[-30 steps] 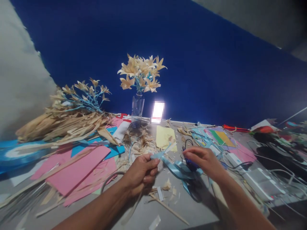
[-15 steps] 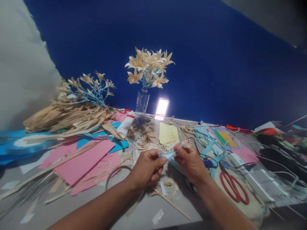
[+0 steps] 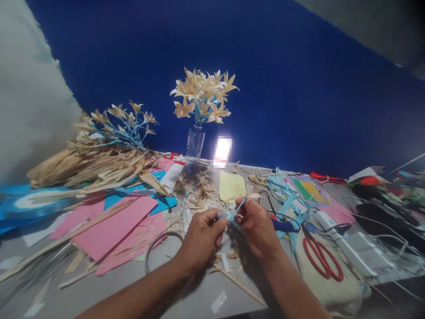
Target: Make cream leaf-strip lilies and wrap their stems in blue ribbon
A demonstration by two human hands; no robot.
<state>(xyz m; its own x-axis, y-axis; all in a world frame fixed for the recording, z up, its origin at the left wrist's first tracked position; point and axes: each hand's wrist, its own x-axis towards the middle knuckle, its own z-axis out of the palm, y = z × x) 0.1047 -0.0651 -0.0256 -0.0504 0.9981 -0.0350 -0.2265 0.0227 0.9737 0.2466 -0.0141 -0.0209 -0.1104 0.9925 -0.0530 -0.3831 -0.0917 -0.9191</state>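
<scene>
My left hand [image 3: 204, 235] pinches a light blue strip [image 3: 232, 216] between thumb and fingertips. Opposite it, my right hand [image 3: 259, 228] is closed on a thin blue-wrapped stem [image 3: 241, 206]. A pale cream petal or flower [image 3: 253, 195] shows just above the right fingers; its lower part is hidden by them. The strip runs from the left fingertips to the stem, and the two hands are a short gap apart. Behind the hands lies a yellow paper piece [image 3: 231, 187]. Red-handled scissors [image 3: 321, 258] rest on a beige cloth [image 3: 307, 288] right of my right hand.
A clear bottle [image 3: 195, 148] holds cream flowers [image 3: 204, 93] at the back. Blue-stemmed flowers [image 3: 124, 126] lie on dried husks [image 3: 83, 164] at left. Pink sheets [image 3: 116, 226] and a blue tape roll [image 3: 40, 199] sit nearer. A power strip [image 3: 360, 250] with cables is right.
My right hand has turned, and the stem with its cream tip now shows above the fingers. The left hand keeps its pinch on the strip. The whole view has shifted slightly.
</scene>
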